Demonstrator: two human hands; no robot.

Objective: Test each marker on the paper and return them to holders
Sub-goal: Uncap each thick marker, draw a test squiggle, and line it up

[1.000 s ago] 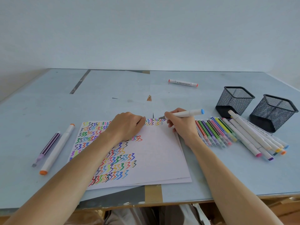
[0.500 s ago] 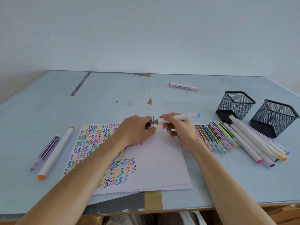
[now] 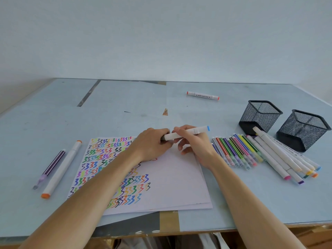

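Marker, white barrel, blue end cap: held level above the top edge of the paper, between both hands. Right hand: fingers curled round the barrel at mid-length. Left hand: fingers closed at the marker's dark near end, seemingly on its cap; the cap itself is hidden, so capping is a judgement. To do it well: keep the barrel steady, push the cap straight along its length until seated. Holders, two black mesh cups, stand well apart to the right, apparently empty. Loose markers lie in a row just beside the right wrist.
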